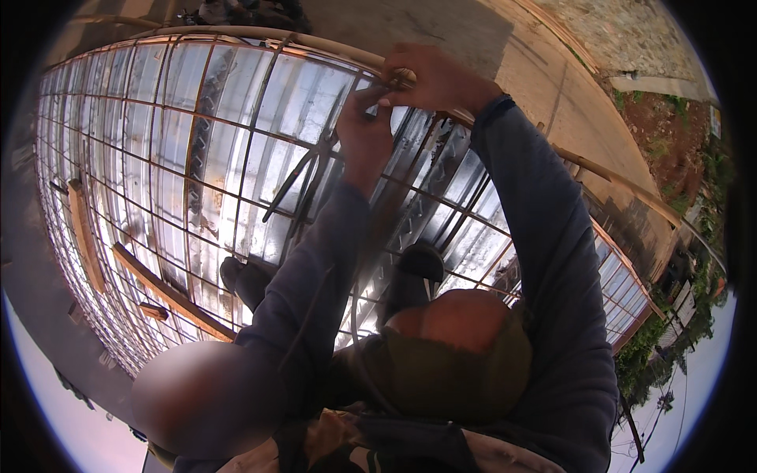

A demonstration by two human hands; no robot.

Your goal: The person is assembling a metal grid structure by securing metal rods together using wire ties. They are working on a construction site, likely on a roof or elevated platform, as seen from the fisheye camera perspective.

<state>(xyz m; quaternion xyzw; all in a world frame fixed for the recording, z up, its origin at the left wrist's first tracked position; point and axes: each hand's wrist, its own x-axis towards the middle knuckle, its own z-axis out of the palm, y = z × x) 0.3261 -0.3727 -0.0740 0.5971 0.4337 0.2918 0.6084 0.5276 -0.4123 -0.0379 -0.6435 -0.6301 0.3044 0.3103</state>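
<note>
At the far edge of a rusty steel bar mesh, my two hands meet. My left hand is closed, its fingertips pinched close to the right ones. Just beyond it, my right hand is bent over the edge with its fingers curled. What the fingers grip is small and hidden between them, so I cannot make it out. A bundle of dark thin strips lies on the mesh beside my left wrist. Beneath the bars runs shiny corrugated metal sheeting.
Wooden pieces lie on the mesh at the left. My dark shoes rest on the deck. A pale pole follows the far edge, with ground beyond it. Another pole extends to the right, near plants and a wall.
</note>
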